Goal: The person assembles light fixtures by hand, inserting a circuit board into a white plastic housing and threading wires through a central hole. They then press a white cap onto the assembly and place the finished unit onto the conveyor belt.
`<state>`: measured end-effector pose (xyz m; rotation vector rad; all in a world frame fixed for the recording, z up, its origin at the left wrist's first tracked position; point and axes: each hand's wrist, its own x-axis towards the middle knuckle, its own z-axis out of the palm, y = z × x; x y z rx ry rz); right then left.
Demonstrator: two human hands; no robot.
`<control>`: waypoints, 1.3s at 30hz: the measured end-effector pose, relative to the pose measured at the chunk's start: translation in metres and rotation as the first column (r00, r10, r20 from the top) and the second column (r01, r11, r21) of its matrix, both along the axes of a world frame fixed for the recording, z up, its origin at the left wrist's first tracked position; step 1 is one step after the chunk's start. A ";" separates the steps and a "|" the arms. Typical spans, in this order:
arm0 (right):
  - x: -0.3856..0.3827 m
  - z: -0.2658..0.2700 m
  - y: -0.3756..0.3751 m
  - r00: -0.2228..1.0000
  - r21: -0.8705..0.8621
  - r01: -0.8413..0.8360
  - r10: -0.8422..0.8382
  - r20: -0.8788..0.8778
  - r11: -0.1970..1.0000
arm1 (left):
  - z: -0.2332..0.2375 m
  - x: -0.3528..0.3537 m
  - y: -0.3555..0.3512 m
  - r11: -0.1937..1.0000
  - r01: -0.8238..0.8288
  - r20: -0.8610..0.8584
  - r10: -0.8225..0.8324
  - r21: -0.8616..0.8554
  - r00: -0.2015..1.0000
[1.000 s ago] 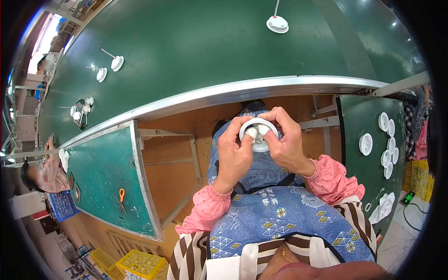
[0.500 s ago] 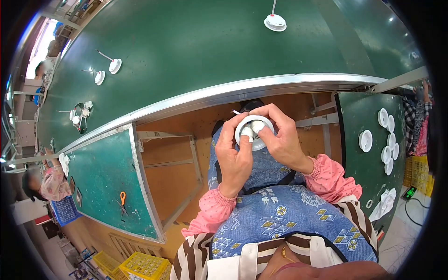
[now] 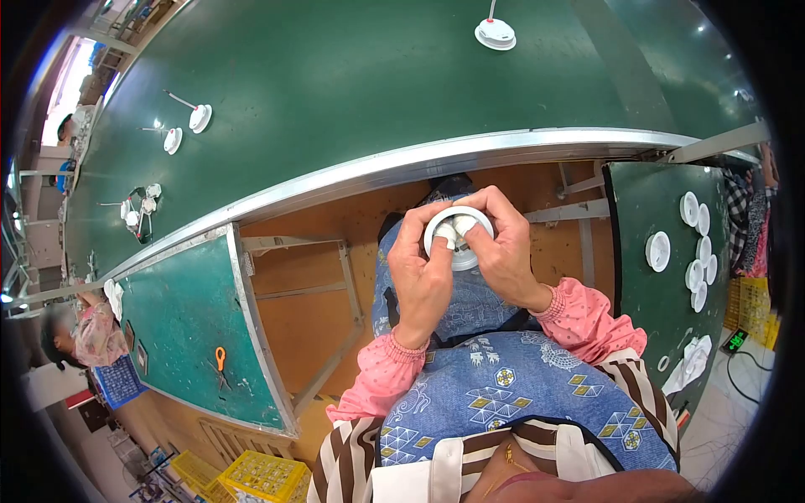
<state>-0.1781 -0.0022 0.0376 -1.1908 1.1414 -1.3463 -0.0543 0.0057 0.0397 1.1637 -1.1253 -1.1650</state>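
Note:
A round white plastic housing [image 3: 459, 258] is held above the lap, its open side facing up. My left hand [image 3: 422, 281] wraps round its left rim, with the thumb pressed inside. On the other side my right hand [image 3: 505, 260] grips the rim, its thumb also pushed into the housing. Both thumbs have white coverings on their tips. Small dark details show between the thumbs, too small to make out. The housing's far side is partly hidden by the fingers.
The green bench [image 3: 335, 92] bears white round pieces with stems [image 3: 495, 34]. Several white cups [image 3: 658, 251] and a white cloth [image 3: 692, 365] are on the right table. Orange-handled scissors [image 3: 220, 359] lie on the left table. A co-worker [image 3: 88, 331] sits at the far left.
Both hands still grip the housing and have shifted only slightly. The white stem that stuck out beyond the fingers no longer shows. White pieces at the bench's left have moved slightly left in view.

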 end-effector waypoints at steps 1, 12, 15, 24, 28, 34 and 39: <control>0.000 0.001 -0.001 1.000 0.004 0.003 -0.003 0.000 1.000 | 0.000 0.000 -0.001 1.000 0.015 0.021 -0.014 -0.006 1.000; -0.005 0.006 -0.002 0.997 0.029 -0.057 0.058 -0.042 0.998 | -0.003 -0.004 0.005 0.996 -0.067 0.046 0.070 -0.056 0.997; -0.005 0.005 0.001 0.999 -0.006 -0.038 0.038 -0.027 0.999 | 0.002 -0.009 0.005 0.994 -0.087 0.057 0.091 -0.061 0.994; -0.002 -0.004 -0.014 0.999 0.030 -0.049 0.048 0.024 0.998 | -0.006 -0.002 -0.006 0.998 -0.052 0.042 0.053 -0.025 0.998; -0.005 -0.005 -0.014 0.994 0.068 -0.110 0.110 0.015 0.992 | -0.014 0.001 -0.003 0.998 -0.051 0.109 0.054 -0.028 0.993; -0.003 0.002 -0.010 0.992 0.015 -0.095 0.096 -0.083 0.995 | -0.014 0.000 -0.002 0.989 -0.085 0.195 0.107 -0.118 0.975; 0.001 0.006 -0.006 0.997 -0.035 -0.072 0.071 -0.039 0.997 | -0.002 -0.004 0.005 0.976 -0.123 0.193 0.158 -0.179 0.968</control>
